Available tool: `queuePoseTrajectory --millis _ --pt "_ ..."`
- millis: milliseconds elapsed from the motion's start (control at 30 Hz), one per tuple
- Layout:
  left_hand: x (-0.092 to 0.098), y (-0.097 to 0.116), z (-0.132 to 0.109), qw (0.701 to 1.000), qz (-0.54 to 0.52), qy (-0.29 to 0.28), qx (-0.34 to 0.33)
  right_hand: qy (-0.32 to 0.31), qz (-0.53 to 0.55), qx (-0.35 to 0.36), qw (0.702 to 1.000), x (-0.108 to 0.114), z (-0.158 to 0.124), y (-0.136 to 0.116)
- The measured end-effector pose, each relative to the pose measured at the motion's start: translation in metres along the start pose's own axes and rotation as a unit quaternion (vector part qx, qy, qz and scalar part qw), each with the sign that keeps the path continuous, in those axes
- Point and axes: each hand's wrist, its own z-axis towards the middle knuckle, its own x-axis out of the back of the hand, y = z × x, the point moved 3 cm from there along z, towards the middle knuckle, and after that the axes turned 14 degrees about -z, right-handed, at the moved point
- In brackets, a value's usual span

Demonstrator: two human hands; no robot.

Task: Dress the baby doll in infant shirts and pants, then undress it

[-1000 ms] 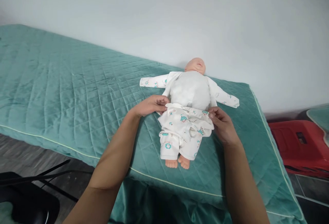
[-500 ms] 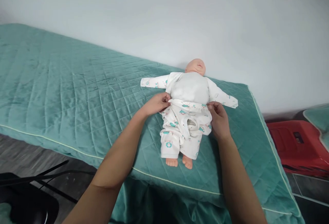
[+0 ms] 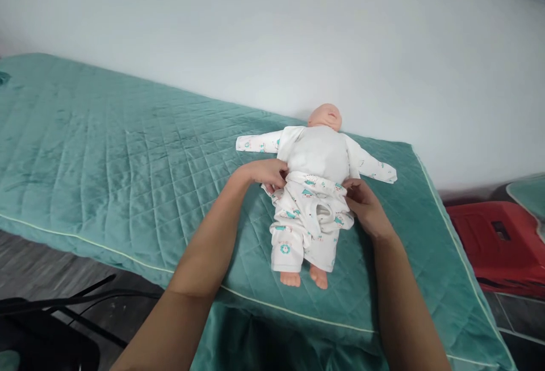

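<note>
**A:** Where is everything, biggest first?

**B:** A bed (image 3: 106, 149) with a teal quilted cover runs along a white wall (image 3: 272, 36). A baby doll (image 3: 318, 152) lies on its back near the bed's right end. Its head is toward the wall, its sleeves are spread wide, and its bare feet (image 3: 304, 278) point toward the person.

**A:** And the clothes?

**B:** It wears a white top and printed trousers (image 3: 300, 229). The trousers cover both legs, and the fabric is bunched and creased across the front.

**A:** What are the hands doing?

**B:** The left hand (image 3: 264, 172) is at one side of the doll's waist and the right hand (image 3: 365, 207) at the other. Each grip is pinched closed on the waistband (image 3: 317, 180), which sits just under the hem of the top.

**A:** So which step is this?

**B:** I'd judge it's seating the waistband at the waist, as the legs look already dressed.

**A:** What would the following move need?

**B:** Probably an even pull from both sides. The back of the waistband is hidden under the doll, so it may be caught there, and easing the hips up could free it.
</note>
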Motion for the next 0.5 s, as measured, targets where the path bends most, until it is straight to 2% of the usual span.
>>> queuePoseTrajectory --millis 167,267,400,500 --pt "-0.0019 -0.0040 -0.0059 0.999 -0.022 -0.041 -0.006 0.070 -0.047 -0.038 0.996 -0.0031 0.0024 0.0040" --pt "-0.0022 -0.0060 -0.0041 0.998 -0.043 -0.054 -0.006 0.167 -0.104 -0.047 0.979 -0.0045 -0.0002 0.0042" --pt "-0.0029 -0.0084 -0.0030 0.995 -0.069 -0.070 -0.008 0.301 -0.160 -0.040 0.939 -0.0059 -0.0046 -0.0026" --pt "-0.0029 -0.0079 -0.0050 0.996 -0.052 -0.070 -0.005 0.322 -0.168 -0.037 0.931 -0.0049 -0.0021 -0.0041"
